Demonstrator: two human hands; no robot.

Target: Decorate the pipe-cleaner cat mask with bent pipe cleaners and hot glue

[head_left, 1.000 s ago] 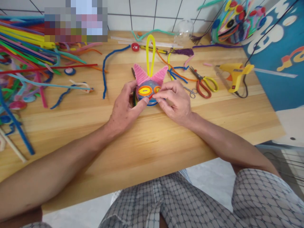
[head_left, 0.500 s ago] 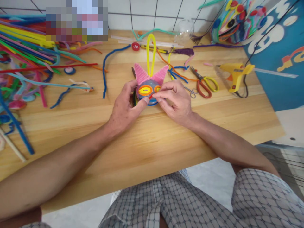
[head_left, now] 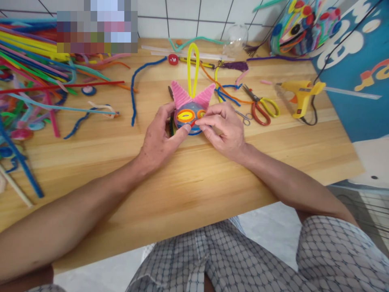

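Note:
A small round pipe-cleaner face with pink ears, yellow-orange ringed eyes and a tall yellow loop lies on the wooden table. My left hand grips its left side, thumb pressed on the lower front. My right hand is closed in a pinch on a short red pipe-cleaner piece held against the middle of the face between the eyes.
Heaps of coloured pipe cleaners fill the left of the table. A loose blue pipe cleaner lies left of the face. Red-and-yellow scissors and a yellow glue gun lie to the right. A colourful pipe-cleaner figure stands at the back right.

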